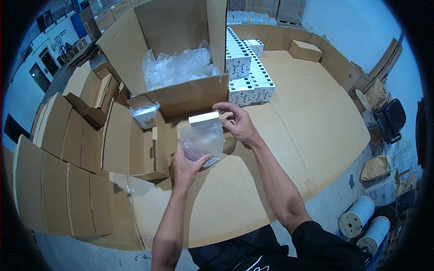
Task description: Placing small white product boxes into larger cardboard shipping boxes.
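In front of me, my left hand (187, 166) grips the lower part of a clear plastic bag (202, 140), with its thumb across the front. A small white box (204, 119) shows at the bag's upper mouth, its top end sticking out. At the box's right end is my right hand (242, 125), index finger and thumb curled about that corner. To the left stands an open brown carton (141, 151); a bagged white box (146, 116) rests in its far end.
Behind my hands a large open carton (187, 97) holds crumpled clear bags (181, 67). White boxes (251, 86) are stacked to its right. Several open cartons (68, 194) line the left. One closed brown carton (305, 50) sits at the table's far edge; cable reels (357, 217) stand on the floor.
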{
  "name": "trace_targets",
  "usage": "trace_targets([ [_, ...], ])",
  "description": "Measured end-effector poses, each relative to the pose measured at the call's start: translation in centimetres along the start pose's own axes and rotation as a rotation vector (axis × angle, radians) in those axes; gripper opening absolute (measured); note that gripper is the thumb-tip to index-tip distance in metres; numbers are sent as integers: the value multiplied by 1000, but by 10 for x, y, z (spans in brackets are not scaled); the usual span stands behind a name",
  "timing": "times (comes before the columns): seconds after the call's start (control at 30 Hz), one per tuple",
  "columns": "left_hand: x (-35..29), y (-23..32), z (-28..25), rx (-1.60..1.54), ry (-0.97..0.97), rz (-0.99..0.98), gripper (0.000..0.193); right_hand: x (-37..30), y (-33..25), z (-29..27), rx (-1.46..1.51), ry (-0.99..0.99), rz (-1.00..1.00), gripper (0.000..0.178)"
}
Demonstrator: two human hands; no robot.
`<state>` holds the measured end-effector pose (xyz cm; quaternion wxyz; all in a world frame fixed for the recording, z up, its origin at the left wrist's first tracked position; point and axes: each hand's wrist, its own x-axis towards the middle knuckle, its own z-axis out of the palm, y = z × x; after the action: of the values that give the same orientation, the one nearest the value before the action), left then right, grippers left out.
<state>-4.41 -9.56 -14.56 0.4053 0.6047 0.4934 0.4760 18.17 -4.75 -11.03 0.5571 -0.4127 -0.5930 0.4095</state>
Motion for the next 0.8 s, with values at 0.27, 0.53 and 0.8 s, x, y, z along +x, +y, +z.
trace_targets([
  [0.27, 2, 1, -2, 94, -3, 20, 80, -1, 0, 7, -26, -65, 90, 33],
  [0.53, 2, 8, -2, 113, -40, 17, 81, 7, 18, 8, 302, 287, -61, 26],
  [0.8, 1, 8, -3, 30, -72, 3, 81, 1, 8, 11, 594, 236, 10, 23],
])
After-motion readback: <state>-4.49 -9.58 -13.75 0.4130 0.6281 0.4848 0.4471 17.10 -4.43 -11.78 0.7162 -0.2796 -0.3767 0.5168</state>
